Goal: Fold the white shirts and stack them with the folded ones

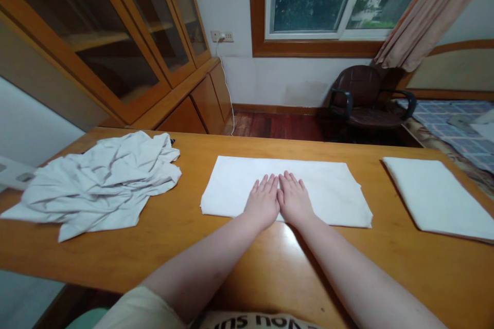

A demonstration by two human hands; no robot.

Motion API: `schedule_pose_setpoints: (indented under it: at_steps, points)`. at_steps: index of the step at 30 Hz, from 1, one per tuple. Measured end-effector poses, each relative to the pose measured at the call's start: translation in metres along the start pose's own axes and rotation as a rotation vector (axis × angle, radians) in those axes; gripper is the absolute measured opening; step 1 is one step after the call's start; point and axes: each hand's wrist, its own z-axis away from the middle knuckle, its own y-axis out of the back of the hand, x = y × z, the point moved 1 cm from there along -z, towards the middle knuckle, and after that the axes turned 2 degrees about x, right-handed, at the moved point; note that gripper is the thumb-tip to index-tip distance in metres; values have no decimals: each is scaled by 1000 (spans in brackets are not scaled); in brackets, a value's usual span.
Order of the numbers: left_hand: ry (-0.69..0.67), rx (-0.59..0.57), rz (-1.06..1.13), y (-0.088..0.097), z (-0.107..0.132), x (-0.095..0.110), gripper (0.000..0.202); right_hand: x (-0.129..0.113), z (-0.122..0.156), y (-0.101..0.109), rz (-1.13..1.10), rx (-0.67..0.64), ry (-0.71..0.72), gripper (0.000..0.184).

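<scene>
Atop the white cloth (231, 185), mid-table (181, 252): left hand (263, 204) and right hand (296, 204), palms down, side by side, fingers nearly straight, pinching nothing. Cloth: folded oblong. Risk, I judge: sideways drag could skew or crease its layers. Well apart, leftward: crumpled cloth (104, 180). Rightward: second folded cloth (436, 195).

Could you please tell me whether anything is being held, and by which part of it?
Nothing is held: the left grip and right grip lie flat on the folded white cloth.

Head-worn view, forward and downward
</scene>
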Motion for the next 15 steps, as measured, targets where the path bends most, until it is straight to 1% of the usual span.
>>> schedule_pose_setpoints:
  at_steps: [3,6,12,15]
  points:
    - [-10,-17,-23,-3,8,-15,58,7,3,-7,43,-3,4,55]
    - [34,-26,-58,3,17,-38,59,22,7,-6,87,-13,-22,57]
    - [168,-29,-140,16,40,-84,59,67,15,3,175,-59,-119,63]
    - [219,-34,-177,20,51,-100,59,88,20,8,215,-56,-170,67]
